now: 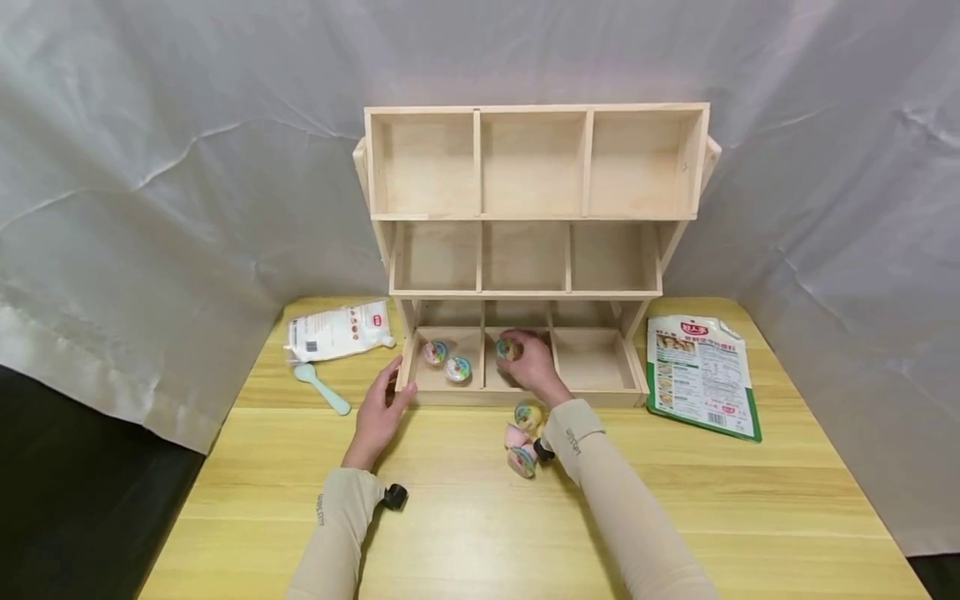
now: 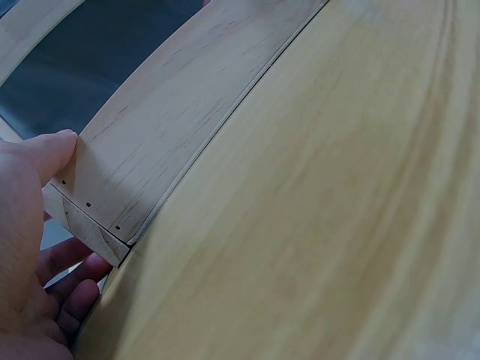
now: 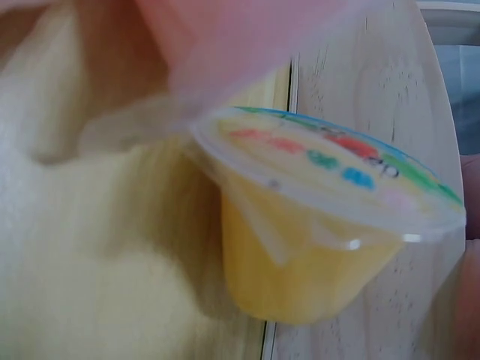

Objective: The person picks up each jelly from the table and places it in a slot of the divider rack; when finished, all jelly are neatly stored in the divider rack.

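Note:
In the head view my right hand (image 1: pixel 534 367) pinches a jelly cup (image 1: pixel 506 349) inside the bottom middle compartment of a wooden rack (image 1: pixel 525 398). Two pink-toned jelly cups (image 1: pixel 458 369) rest in the bottom left compartment. My left hand (image 1: pixel 379 419) grips the rack's lower left front corner; the left wrist view has the thumb at the front board (image 2: pixel 172 105) and the other fingers curled beside its end. On the table before the rack lie a yellow jelly cup (image 1: pixel 528 416) and pink jelly cups (image 1: pixel 521 460). Close up, the right wrist view has the yellow cup (image 3: pixel 307 255) tilted.
Left of the rack lie a white packet (image 1: pixel 341 331) and a pale green spoon (image 1: pixel 322 389). A green-and-white pouch (image 1: pixel 702 377) lies flat to the right. Two more tiers of compartments (image 1: pixel 532 162) rise above the bottom one, before a grey curtain (image 1: pixel 225 167).

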Available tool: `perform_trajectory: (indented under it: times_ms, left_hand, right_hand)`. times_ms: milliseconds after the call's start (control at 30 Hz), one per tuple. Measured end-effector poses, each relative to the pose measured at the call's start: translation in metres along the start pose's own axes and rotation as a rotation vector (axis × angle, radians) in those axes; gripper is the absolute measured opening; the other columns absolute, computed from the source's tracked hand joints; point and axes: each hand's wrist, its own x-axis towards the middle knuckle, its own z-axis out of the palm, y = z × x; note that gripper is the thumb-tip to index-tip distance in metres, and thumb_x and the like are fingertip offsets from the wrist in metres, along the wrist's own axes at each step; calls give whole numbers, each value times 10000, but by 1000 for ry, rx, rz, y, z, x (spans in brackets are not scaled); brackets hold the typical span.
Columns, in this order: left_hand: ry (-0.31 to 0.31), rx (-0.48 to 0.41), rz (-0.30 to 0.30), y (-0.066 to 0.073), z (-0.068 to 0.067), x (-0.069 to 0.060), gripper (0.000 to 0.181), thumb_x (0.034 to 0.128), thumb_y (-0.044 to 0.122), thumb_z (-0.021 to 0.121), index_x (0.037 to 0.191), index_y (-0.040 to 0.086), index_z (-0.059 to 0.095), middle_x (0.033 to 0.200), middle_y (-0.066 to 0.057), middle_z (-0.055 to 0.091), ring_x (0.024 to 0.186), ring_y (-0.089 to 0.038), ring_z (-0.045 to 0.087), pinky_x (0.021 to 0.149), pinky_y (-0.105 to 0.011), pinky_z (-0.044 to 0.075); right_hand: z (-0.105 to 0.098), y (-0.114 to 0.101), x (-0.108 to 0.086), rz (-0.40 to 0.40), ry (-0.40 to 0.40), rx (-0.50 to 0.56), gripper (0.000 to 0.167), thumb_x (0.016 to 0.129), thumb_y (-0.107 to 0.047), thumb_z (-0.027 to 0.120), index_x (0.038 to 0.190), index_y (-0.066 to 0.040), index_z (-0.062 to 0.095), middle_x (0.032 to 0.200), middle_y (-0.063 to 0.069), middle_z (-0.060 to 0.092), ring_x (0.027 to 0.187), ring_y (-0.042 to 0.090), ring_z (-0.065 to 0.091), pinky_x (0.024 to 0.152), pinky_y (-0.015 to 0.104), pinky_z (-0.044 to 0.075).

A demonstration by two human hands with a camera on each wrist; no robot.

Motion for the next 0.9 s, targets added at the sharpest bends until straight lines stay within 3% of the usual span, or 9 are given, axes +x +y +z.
perform_trajectory:
  times_ms: [267, 667, 900]
  left_hand:
    - [-9, 6, -16, 2, -1, 0, 658, 1028, 457, 623, 1607, 278, 369, 1523, -151, 533, 1324, -345, 569, 1116, -518, 469]
    - [-11, 4, -24, 1, -1, -1, 658, 1029, 440, 629, 1609, 277, 365, 1531, -141, 528, 1330, -336, 565, 1118, -513, 468]
    - [-13, 12, -6, 0, -1, 1, 676, 1024, 467, 628, 1614, 278, 359, 1533, -153, 524, 1335, -341, 558, 1109, -514, 470]
  right_hand:
    - [-2, -1, -1, 25, -32, 33, 569, 857, -62, 815, 1393, -81, 624, 1242, 194, 672, 993, 302, 673, 831, 375, 605]
    - [-3, -1, -2, 52, -53, 81, 546, 865, -51, 808, 1378, -83, 625, 1263, 182, 649, 1030, 309, 698, 876, 385, 607]
    - [-3, 0, -2, 29, -10, 66, 497, 873, -74, 809, 1334, -46, 626, 1194, 188, 675, 1019, 311, 687, 889, 418, 589]
